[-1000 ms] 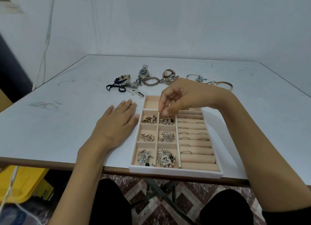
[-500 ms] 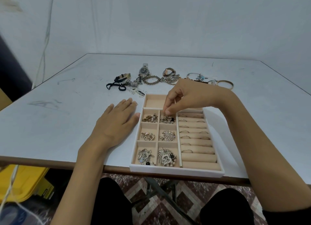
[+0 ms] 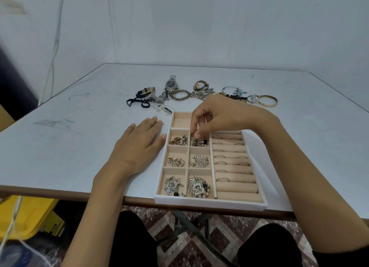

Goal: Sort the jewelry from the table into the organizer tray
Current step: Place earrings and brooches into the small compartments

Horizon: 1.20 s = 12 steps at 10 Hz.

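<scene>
Since the organizer tray (image 3: 209,204) sits at the tabletop's (image 3: 79,146) near edge, the left hand (image 3: 137,146) lies flat, its fingers (image 3: 148,124) straight just beside the tray's left wall, likely steadying it. The right hand (image 3: 217,116) curls its fingers (image 3: 192,126) down into the compartment of small beaded pieces (image 3: 199,141) under their tips; whether they pinch one, I cannot tell. The steel watch (image 3: 171,84) and gold bangle (image 3: 267,105) wait unsorted beyond them, and both hands sit nearly as they did half a second earlier.

Both forearms bare down to left hand (image 3: 137,148) and right hand (image 3: 219,116). Legs in black trousers (image 3: 135,236). Right upper arm: black sleeve edge (image 3: 339,260).
</scene>
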Each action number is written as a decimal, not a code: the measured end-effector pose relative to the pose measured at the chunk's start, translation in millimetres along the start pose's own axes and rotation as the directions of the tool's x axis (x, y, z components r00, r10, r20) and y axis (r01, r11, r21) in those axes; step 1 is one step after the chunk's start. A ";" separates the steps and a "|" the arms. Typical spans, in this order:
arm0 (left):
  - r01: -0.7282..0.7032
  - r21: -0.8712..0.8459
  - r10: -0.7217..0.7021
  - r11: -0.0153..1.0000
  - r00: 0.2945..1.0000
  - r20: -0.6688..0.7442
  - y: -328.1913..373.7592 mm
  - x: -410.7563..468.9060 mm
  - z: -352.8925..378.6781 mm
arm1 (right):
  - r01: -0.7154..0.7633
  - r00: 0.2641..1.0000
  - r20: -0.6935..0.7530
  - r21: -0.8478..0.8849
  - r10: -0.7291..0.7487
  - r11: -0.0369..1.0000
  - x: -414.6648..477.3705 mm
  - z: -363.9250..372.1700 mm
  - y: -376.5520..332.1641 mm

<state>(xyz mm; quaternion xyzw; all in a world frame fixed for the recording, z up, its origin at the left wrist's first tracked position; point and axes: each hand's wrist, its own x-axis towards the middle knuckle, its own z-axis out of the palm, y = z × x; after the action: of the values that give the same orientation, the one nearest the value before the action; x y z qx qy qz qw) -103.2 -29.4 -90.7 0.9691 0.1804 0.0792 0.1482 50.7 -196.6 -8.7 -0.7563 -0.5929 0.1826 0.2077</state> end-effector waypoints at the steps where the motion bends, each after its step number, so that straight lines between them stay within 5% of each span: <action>1: 0.001 0.001 -0.001 1.000 1.000 -0.002 0.2 -0.3 0.0 | -0.002 1.000 -0.005 0.018 0.002 1.000 -2.5 -2.8 -1.7; 9: -0.007 0.022 0.007 1.000 1.000 0.004 -0.2 -1.1 -0.4 | -0.039 0.999 0.010 0.021 0.039 0.999 1.6 2.4 5.6; 10: -0.019 0.028 0.020 0.999 1.000 -0.015 0.7 -1.6 0.5 | -0.033 0.999 -0.028 0.077 0.035 0.996 0.7 0.5 8.3; 12: 0.032 -0.091 -0.039 0.995 0.997 -0.072 0.9 6.6 -5.8 | -0.068 0.937 -0.321 0.213 0.136 0.975 -1.2 -10.9 22.8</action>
<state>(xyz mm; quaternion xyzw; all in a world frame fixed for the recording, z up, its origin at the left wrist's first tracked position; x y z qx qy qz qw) -98.0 -26.3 -84.3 0.9545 0.1992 0.1200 0.1865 74.9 -203.7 -11.6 -0.7816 -0.4876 0.1206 0.3698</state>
